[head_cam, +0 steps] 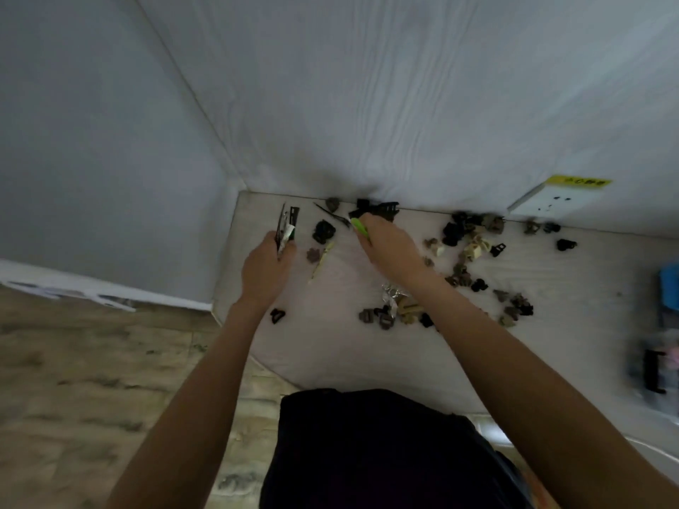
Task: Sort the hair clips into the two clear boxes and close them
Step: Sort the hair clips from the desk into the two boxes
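Dark clothing (367, 453) is filling the bottom of the view, with both bare forearms reaching forward over the pale tabletop (330, 354). Nearest on that surface, a small black clip (277, 315) is lying alone by the left wrist, and a cluster of brown, tan and black claw clips (395, 313) is sitting under the right forearm. At the right edge, blurred, something clear with blue and black parts (661, 347) is standing — I cannot tell whether it is one of the boxes.

Further out, the left hand (266, 268) is curling its fingers round a bunch of long flat clips (287, 226), black and silver, that are sticking up past the knuckles. The right hand (385, 247) is pinching a bright green clip (359, 228) at its fingertips. Between the hands a dark claw clip (323, 231), a small brown one and a pale slim clip (323, 259) are lying loose.

Beyond, more clips (474, 233) are scattering along the wall (367, 86) — beside a white socket (551, 202) with a yellow label.
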{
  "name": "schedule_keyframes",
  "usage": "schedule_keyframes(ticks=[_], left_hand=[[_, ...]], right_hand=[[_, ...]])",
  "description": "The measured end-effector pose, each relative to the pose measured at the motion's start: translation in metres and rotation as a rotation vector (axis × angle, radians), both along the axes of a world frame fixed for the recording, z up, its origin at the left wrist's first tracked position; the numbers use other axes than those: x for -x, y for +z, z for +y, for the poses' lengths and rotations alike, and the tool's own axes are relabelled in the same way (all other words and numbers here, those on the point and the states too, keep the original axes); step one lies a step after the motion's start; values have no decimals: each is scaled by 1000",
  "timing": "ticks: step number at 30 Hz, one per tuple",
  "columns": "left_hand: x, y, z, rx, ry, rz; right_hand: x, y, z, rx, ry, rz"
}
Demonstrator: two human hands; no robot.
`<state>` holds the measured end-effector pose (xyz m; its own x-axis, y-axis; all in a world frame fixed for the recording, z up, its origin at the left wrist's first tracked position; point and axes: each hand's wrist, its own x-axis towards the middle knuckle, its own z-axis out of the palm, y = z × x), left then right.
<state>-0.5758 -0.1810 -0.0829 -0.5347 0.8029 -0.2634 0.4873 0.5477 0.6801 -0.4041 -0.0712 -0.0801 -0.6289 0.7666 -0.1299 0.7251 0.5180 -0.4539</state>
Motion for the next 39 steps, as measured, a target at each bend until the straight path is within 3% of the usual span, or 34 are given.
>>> schedule_keyframes(ticks=[4, 8, 11, 17, 20, 25, 31, 35, 39], left_hand=[[22, -4, 6, 13, -4, -15], [31, 2, 29, -10, -123, 90], [29, 0, 56, 27, -281, 194], [23, -20, 68, 69, -412, 291], [26, -22, 63, 69, -395, 271], [30, -21, 32, 71, -219, 106], [15, -16, -24, 45, 61, -138], [2, -15, -47, 22, 150, -188], [-13, -7, -54, 0, 114, -160]], right_hand=[[18, -14, 2, -153, 98, -205], [18, -19, -4, -105, 348, -54], [15, -23, -15, -10, 513, -84], [7, -23, -16, -81, 446, -221], [-2, -18, -12, -57, 265, -127], [23, -12, 1, -162, -2, -91], [50, -33, 5, -261, 96, -358], [39, -15, -3, -325, 56, -506], [3, 2, -19, -127, -49, -374]])
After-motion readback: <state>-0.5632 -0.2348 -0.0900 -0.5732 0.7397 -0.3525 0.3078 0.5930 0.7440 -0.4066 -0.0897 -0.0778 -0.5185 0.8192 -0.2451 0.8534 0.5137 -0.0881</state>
